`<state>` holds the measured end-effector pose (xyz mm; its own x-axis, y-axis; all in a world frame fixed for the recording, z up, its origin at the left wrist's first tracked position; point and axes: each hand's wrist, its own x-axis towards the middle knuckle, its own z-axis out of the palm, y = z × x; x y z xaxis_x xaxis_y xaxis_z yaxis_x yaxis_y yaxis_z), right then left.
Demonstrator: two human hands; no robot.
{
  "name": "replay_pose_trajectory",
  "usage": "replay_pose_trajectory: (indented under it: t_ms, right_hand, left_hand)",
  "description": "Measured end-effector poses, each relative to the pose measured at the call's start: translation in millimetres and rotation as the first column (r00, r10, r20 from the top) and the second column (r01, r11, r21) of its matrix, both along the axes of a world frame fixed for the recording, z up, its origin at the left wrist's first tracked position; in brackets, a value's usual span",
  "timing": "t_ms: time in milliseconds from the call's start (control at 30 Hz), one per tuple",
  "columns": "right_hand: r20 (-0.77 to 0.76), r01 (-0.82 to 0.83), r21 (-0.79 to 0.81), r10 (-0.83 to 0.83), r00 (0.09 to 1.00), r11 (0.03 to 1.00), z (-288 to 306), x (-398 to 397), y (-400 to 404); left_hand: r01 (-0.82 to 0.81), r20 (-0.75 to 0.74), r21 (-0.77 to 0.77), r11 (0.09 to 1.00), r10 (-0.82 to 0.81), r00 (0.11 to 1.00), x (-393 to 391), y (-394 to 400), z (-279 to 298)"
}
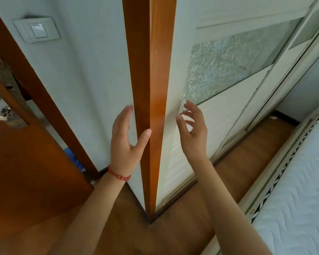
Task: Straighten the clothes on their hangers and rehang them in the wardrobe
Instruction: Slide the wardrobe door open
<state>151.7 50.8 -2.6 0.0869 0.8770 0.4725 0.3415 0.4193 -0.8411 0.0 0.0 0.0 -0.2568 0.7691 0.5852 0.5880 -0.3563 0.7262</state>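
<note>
Reaching toward the wardrobe (219,126), the person seems to be at the opening step: its sliding door (206,137), white with a frosted glass panel (234,65), looks closed, so no clothes or hangers can be seen and what hangs inside cannot be told. The left hand (124,144) is spread, fingers straight, thumb against the wooden corner post (151,89), holding nothing. The right hand (193,131) hangs just before the door's edge, fingers loosely apart and empty. The next move likely calls for fingertips catching that edge and sliding the door sideways along its floor track (182,188).
</note>
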Motion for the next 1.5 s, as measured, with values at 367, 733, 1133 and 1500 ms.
replay_pose_trajectory:
  t_ms: [367,733,1133,1500]
  right_hand:
    - [0.184,0.079,0.217,-0.12,0.976,0.973,18,-12,15]
    - [0.247,0.156,0.288,-0.231,0.941,0.945,13,-2,33]
    - [0.257,0.301,0.177,-0.34,0.905,0.937,15,58,85]
    - [0.289,0.299,0.156,-0.333,0.898,0.941,22,136,162]
  left_hand:
    - [-0.142,-0.024,0.155,0.978,0.147,0.989,13,38,15]
    - [-0.104,-0.037,0.184,0.977,0.112,0.993,5,39,10]
    - [-0.031,-0.16,0.536,0.844,0.138,0.978,33,21,23]
    - [0.306,-0.044,0.055,0.951,-0.304,0.952,152,118,-19]
